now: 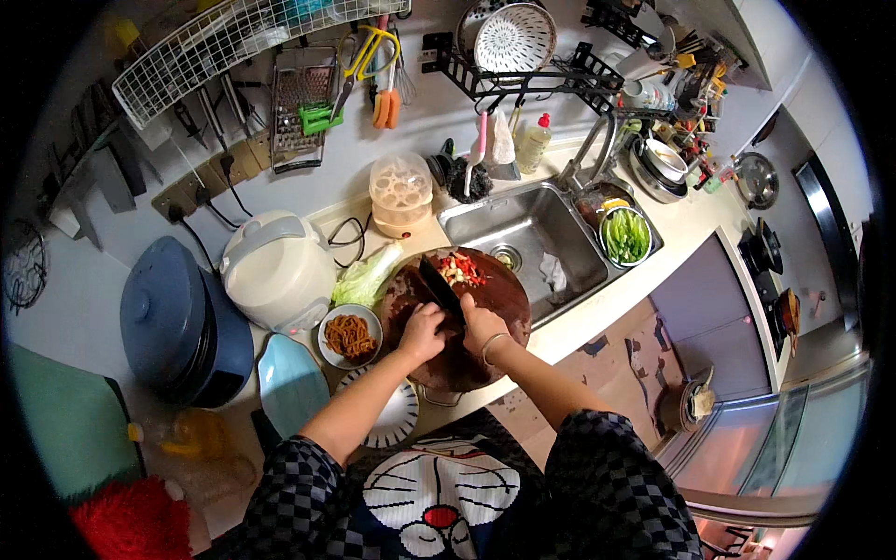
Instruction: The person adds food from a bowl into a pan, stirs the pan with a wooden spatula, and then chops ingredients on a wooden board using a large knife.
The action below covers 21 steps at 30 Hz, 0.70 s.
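Note:
A round dark-brown chopping board (495, 369) lies before me at the counter's edge. My right hand (483, 327) is wrapped round the handle of a dark-bladed kitchen knife (437, 284), its blade pointing away and to the left across the board. Close beside the blade, my left hand (423, 333) has its fingers curled down onto the board; whatever they hold is hidden. At the board's far side sits a small heap of chopped red chilli and pale bits (463, 269). Leafy lettuce (370, 276) rests against the board's left edge.
To the left are a bowl of brown strips (350, 334), a blue dish (294, 383), a striped plate (397, 415), a rice cooker (278, 266) and a blue pot (168, 313). An egg steamer (401, 191) stands behind. A steel sink (523, 205) and a bowl of green peppers (624, 235) lie right.

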Motion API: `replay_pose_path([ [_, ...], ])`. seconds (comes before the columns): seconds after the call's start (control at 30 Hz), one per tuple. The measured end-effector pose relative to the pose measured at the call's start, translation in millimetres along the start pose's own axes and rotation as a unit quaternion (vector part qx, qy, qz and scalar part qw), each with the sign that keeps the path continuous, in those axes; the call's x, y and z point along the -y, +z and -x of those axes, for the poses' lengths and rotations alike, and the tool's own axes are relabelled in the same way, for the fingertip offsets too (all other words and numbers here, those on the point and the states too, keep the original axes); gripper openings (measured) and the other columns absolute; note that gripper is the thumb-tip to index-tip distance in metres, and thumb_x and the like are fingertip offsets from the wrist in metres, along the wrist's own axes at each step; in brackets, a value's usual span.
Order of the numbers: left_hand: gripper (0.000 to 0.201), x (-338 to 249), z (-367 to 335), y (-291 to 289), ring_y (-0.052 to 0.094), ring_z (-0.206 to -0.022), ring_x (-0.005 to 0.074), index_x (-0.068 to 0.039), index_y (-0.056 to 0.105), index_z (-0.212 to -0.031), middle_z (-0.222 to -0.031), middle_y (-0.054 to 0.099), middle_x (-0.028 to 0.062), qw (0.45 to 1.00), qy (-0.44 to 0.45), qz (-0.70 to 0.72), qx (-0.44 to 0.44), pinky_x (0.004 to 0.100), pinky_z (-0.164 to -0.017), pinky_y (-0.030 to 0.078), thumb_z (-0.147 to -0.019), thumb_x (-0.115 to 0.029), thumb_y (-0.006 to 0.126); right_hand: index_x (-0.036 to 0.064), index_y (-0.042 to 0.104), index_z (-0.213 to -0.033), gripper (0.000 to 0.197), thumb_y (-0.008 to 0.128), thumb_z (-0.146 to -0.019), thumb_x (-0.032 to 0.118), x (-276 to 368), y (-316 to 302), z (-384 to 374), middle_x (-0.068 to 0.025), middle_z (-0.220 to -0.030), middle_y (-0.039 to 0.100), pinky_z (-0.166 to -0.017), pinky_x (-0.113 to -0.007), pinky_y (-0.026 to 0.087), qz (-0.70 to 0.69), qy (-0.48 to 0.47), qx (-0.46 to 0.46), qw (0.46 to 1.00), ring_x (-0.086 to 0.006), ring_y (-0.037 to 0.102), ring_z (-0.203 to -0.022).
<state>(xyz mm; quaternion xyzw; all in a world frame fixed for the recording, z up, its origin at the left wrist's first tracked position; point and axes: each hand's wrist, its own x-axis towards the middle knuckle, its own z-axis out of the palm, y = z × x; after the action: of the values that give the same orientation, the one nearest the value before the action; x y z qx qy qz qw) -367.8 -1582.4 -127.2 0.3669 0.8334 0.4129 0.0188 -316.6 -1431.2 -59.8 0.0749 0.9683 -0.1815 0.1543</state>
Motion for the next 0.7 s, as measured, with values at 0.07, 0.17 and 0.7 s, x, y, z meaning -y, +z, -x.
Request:
replay_pose_path([
  [0.07,0.031,12,6,-3,0.053,-0.095,0.0341,-0.001,0.065,-0.099,-0.096,0.057,0.0119,1.000,-0.007,-0.030,0.005,0.0406,-0.083,0.046,-0.070,-0.008,0.070,0.0041,0.032,-0.116,0.049,0.058,-0.074,0.005,-1,8,5,-0.0259,-0.089,0.064,-0.074,-0.049,0.051,0.013,-0.023,-0.012,1.000,-0.0422,0.063,-0.087],
  [0.17,0.031,8,16,-1,0.055,-0.096,0.0331,-0.001,0.065,-0.101,-0.098,0.057,0.0120,1.000,-0.010,0.004,-0.017,0.0393,-0.083,0.047,-0.071,-0.007,0.071,0.0044,0.033,-0.115,0.051,0.062,-0.074,0.006,-6,14,12,-0.0245,-0.095,0.064,-0.078,-0.048,0.051,0.017,-0.009,-0.024,1.000,-0.0414,0.062,-0.092],
  [0.7,0.041,-4,12,-13,0.049,-0.098,0.0321,0.000,0.061,-0.102,-0.099,0.055,0.0125,0.997,0.013,-0.078,0.006,0.0378,-0.088,0.044,-0.062,-0.004,0.069,0.0042,0.034,-0.111,0.043,0.060,-0.076,0.010,-2,-36,35,-0.0280,-0.087,0.063,-0.076,-0.051,0.048,0.004,0.001,0.009,1.000,-0.0447,0.061,-0.087],
])
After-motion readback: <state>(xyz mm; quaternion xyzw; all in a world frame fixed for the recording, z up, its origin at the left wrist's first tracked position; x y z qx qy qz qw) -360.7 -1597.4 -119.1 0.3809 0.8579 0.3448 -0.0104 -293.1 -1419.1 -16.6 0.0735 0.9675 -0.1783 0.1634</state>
